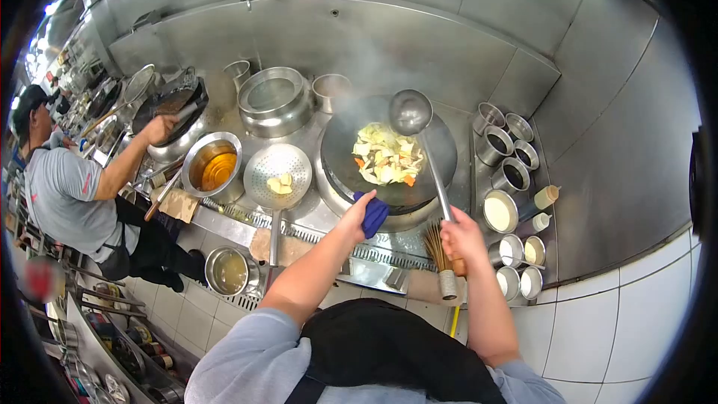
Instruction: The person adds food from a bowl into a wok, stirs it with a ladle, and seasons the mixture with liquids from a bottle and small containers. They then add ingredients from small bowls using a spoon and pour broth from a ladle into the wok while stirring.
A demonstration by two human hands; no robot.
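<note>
A dark wok (340,153) on the range holds steaming cut cabbage (381,151) with some orange pieces, probably carrot. My left hand (357,213) is closed round a folded blue cloth (375,216) at the wok's near rim; the cloth hides what lies under it. My right hand (461,239) grips the wooden-ended handle of a long metal ladle (410,113). The ladle's bowl is raised over the wok's far right side, apart from the cabbage. Beside my right hand stands a bamboo wok brush (436,249).
Left of the wok rest a perforated strainer (277,168) with a few yellowish pieces and a pot of amber liquid (218,168). Several seasoning containers (501,211) and squeeze bottles (547,196) stand at right. A co-worker (82,187) works at another wok (170,108) on the left.
</note>
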